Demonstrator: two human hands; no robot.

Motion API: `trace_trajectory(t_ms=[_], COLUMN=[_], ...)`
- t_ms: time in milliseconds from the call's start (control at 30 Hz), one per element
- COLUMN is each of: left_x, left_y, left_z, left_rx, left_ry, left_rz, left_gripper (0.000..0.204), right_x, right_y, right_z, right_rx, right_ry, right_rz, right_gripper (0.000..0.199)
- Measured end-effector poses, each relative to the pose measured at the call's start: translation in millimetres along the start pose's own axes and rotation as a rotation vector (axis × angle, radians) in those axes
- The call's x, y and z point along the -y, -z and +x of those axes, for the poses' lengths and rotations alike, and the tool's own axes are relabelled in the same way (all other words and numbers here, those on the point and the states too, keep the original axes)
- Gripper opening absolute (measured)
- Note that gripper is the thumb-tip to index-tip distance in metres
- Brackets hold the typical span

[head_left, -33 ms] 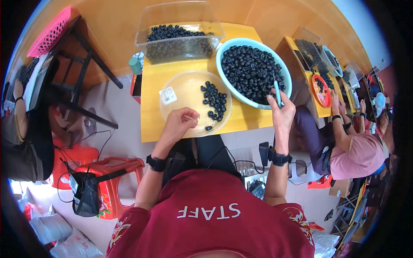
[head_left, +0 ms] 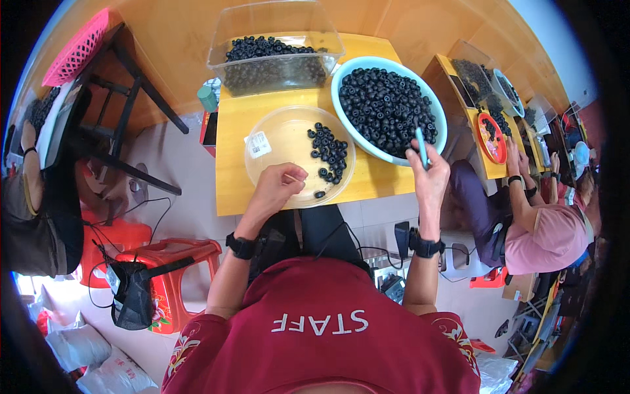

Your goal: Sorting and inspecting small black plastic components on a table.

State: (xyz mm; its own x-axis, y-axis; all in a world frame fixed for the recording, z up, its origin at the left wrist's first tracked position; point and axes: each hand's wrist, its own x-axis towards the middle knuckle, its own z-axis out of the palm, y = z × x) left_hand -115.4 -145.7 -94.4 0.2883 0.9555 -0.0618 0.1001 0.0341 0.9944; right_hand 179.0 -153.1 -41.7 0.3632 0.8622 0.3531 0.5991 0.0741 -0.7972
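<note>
Hardly anything has moved since the earlier frame: the blue tool (head_left: 420,144) seems turned a little in the fingers, and the left hand (head_left: 275,187) has barely shifted. Thumb and fingers of the right hand (head_left: 430,177) pinch the tool firmly, its far end showing over the near right part of a blue bowl (head_left: 441,111); whether it touches the contents I cannot tell. The left hand's thumb and fingertips close together on a thin pale sliver (head_left: 293,177) — too small to tell what it is — above the near part of a round clear tray (head_left: 275,157). Black round pieces (head_left: 331,151) lie loosely in the right half of that tray, one slightly apart at its near edge, while a white label (head_left: 257,144) sits on the left side. More of the same pieces heap up in the bowl, just right of the tray, and a clear box (head_left: 262,23) behind the tray holds another layer. All three stand on a yellow table (head_left: 230,190). Farther out, a red stool (head_left: 190,249) stands on the floor to the left with a black bag (head_left: 133,302) beside it — and to the right a co-worker in a pink shirt (head_left: 541,240) sits near a red plate (head_left: 489,141).
</note>
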Motion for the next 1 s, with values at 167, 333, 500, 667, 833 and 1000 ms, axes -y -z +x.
trace_trajectory(t_ms=[167,333,500,667,833,1000], left_x=[22.6,23.3,39.1,25.9,-5.5,-13.0], left_y=[-24.2,-38.7,-37.4,-23.4,-8.2,-7.3], left_z=[17.8,23.3,29.3,26.8,7.1,-7.4], left_rx=[0.082,0.182,0.164,0.190,0.203,0.130], left_ry=[-0.082,-0.251,-0.304,-0.202,0.065,0.071], left_rz=[0.382,0.586,0.629,0.421,-0.408,-0.856], left_gripper=[0.019,0.023,0.021,0.020,0.027,0.030], right_x=[5.6,-1.2,-3.5,-3.2,2.7,13.2], right_y=[-5.3,-17.2,-21.3,-23.1,-30.4,-43.5], right_z=[-41.1,-59.3,-63.5,-67.9,-75.2,-83.4], right_rx=[0.130,0.154,0.177,0.210,0.277,0.339], right_ry=[-0.132,-0.174,-0.174,-0.194,-0.213,-0.173], right_rz=[-0.031,0.119,0.125,0.136,0.135,0.167], right_gripper=[0.018,0.016,0.017,0.016,0.015,0.014])
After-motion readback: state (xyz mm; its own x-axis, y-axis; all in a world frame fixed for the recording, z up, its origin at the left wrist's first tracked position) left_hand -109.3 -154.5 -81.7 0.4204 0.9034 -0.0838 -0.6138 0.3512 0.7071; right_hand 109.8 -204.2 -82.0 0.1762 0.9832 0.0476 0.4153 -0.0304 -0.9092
